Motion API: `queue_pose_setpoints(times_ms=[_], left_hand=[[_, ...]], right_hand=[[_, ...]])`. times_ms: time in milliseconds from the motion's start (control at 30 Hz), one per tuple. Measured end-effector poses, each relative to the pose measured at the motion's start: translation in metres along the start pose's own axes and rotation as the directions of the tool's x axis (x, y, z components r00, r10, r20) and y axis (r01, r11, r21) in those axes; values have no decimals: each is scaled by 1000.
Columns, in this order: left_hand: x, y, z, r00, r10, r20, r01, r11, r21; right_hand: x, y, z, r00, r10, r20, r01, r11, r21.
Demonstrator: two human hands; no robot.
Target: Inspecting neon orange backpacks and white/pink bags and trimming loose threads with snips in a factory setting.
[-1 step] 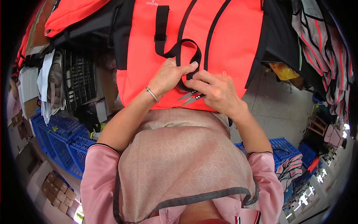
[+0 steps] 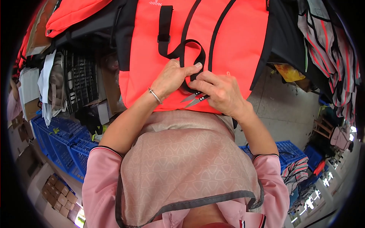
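Note:
A bright orange-red backpack (image 2: 148, 89) with black side panels lies in front of me, close against my apron. A black webbing strap (image 2: 165, 22) with a slider buckle (image 2: 163, 38) runs down it and loops round between my hands. My left hand (image 2: 175, 78) is closed on the strap, its thumb stretched along it. The right hand (image 2: 220, 93) holds thread snips (image 2: 196, 100) in the palm, blades apart and pointing left over the backpack. Its thumb and forefinger pinch near the strap's lower end; the fingertips are partly hidden.
Another orange-red piece (image 2: 76, 15) lies at the far left. Blue plastic crates (image 2: 57, 142) stand to the left, with another blue crate (image 2: 289, 152) at the right. Striped grey and red fabric (image 2: 327, 49) hangs at the far right. A yellow bag (image 2: 289, 72) sits below the work surface.

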State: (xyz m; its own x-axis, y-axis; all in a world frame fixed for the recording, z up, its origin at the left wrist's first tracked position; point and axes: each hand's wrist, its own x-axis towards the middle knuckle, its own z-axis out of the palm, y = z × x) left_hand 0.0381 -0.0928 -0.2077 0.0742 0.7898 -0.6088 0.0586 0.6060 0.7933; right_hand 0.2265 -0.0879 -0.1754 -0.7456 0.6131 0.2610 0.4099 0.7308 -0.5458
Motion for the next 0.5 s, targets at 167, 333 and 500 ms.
queue_pose_setpoints(times_ms=[167, 333, 500], left_hand=[[-6, 1, 5, 994, 104, 25, -104, 995, 5], [-3, 3, 10, 991, 132, -24, -134, 977, -163], [1, -4, 3, 994, 107, 32, -104, 991, -86]], right_hand=[[8, 0, -1, 994, 26, 103, -24, 999, -26], [-4, 6, -30, 877, 181, 444, -234, 970, 67], [-13, -9, -44, 927, 372, -43, -365, 924, 114]])
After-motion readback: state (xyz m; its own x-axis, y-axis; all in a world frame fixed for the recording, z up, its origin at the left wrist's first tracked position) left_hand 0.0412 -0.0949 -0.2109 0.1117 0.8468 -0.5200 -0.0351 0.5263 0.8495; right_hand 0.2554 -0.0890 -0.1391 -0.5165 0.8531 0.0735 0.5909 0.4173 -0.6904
